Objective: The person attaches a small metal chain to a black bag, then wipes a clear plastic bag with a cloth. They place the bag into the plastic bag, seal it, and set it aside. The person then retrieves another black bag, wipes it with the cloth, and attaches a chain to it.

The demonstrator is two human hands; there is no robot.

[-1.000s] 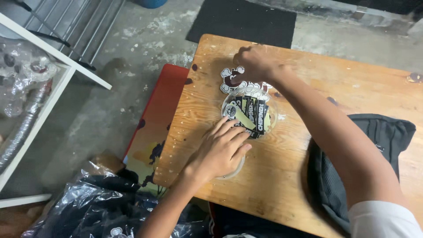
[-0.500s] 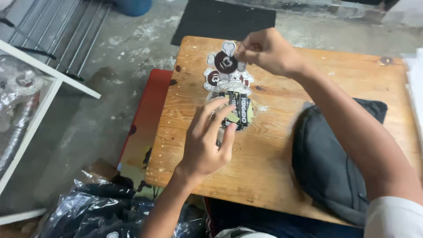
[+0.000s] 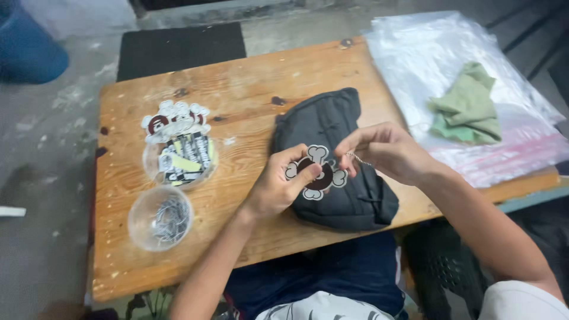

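Blue round container (image 3: 26, 44) seen at 10 o'clock on floor. Wooden table (image 3: 249, 83) occupied by 2 clear plastic cups: one (image 3: 160, 218) filled with small metal chains at 8 o'clock, one (image 3: 181, 160) filled with black-and-yellow stickers just above it. Left hand (image 3: 275, 188) closed, cross-shaped dark-red-and-white charm (image 3: 315, 173) pinched between thumb and fingers over black fabric pouch (image 3: 335, 160) at centre. Right hand (image 3: 385, 151) curled, thin metal chain (image 3: 357, 159) gripped just beside charm. Green cloth (image 3: 468, 112) laid on clear plastic bags (image 3: 438, 53) at 2 o'clock.

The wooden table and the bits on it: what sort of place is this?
Probably a small home workshop for assembling keychains: a worn wooden table on bare concrete, a tub of charms, a tub of metal chains.
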